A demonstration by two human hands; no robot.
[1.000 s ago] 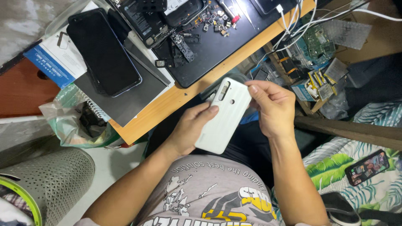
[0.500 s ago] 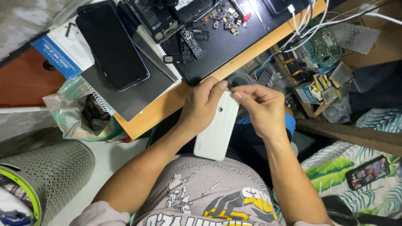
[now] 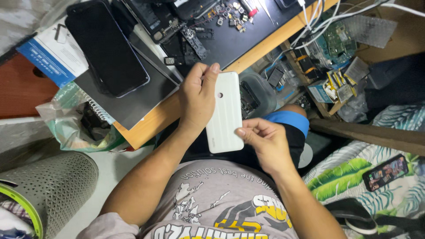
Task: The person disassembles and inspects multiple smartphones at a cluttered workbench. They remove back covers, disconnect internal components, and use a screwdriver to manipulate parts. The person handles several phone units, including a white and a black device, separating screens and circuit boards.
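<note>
Much of the scene was cut off or obscured. The far side of the counter (image 3: 146, 128) ran out of the top edge, so the dark work mat (image 3: 248, 40) and the small parts scattered on it were seen only in part, and the parts themselves were too small to be identified. The front face of the white phone (image 3: 225, 113) was turned away and could not be seen; only its ribbed back, with a small round hole near the upper end, was shown. The palm of the left hand (image 3: 197, 99) was hidden behind its own back, and the fingertips of the right hand (image 3: 265, 144) were partly tucked behind the phone's lower corner.

The white phone was held in the air above the lap, just off the counter's near edge. Its long axis ran nearly vertically in the view, tilted slightly, with the holed end pointed away from the body toward the counter and the other end toward the grey printed shirt (image 3: 217, 203).

The left grip was closed around the phone's upper left edge, thumb and fingers wrapped over it. The right grip was pinched on the lower right corner, thumb laid on the back.

A black phone (image 3: 106, 48) was lying face up on a dark notebook (image 3: 128, 97) to the left, well apart from the hands.
</note>
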